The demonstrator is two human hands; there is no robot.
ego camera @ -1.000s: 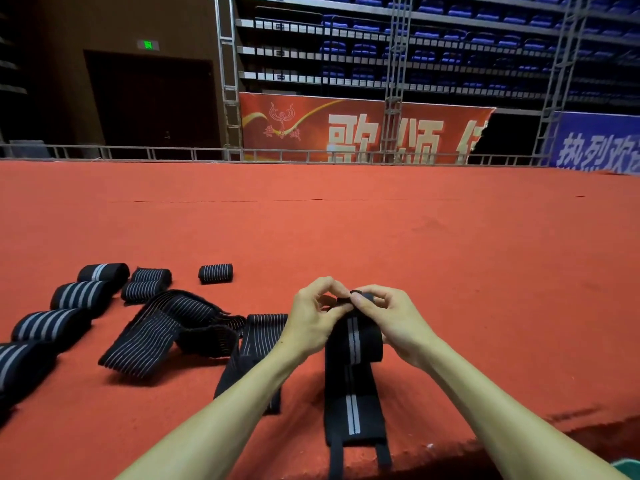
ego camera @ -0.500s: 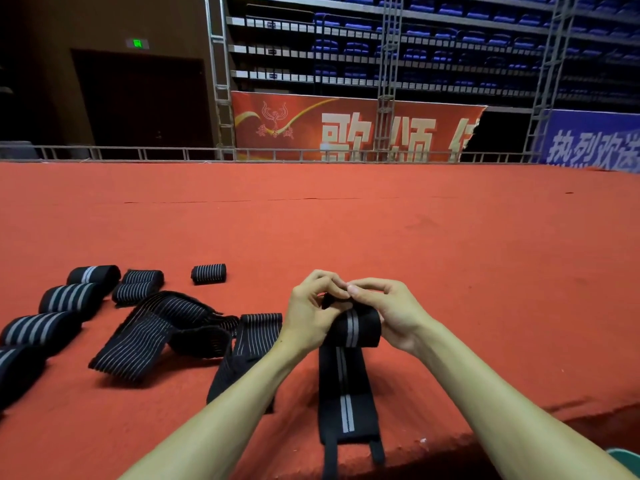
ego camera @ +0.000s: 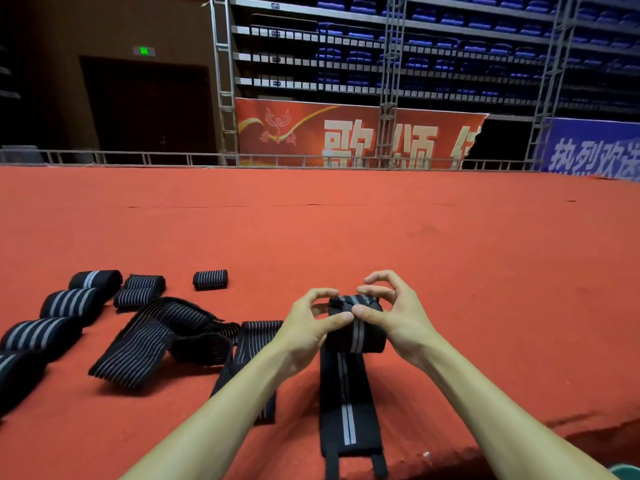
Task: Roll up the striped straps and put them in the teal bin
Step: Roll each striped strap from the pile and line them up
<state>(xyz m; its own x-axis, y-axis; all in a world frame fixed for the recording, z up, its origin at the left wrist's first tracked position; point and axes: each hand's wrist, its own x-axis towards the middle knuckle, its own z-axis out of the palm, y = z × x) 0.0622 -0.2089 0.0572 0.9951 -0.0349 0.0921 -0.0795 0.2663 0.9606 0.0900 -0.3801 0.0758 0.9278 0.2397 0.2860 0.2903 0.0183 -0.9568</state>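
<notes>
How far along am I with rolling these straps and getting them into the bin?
Done: several rolled straps lie on the red mat at left. In hand: left hand and right hand pinch a part-rolled strap, its tail flat. Left: the loose straps, then binning; only an edge of the teal bin shows, contents unseen.

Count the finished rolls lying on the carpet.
7: four broad-striped rolls run diagonally at the far left; two thin-striped rolls touch beside them; a small roll sits alone further right. More may be cut off at the left edge.
</notes>
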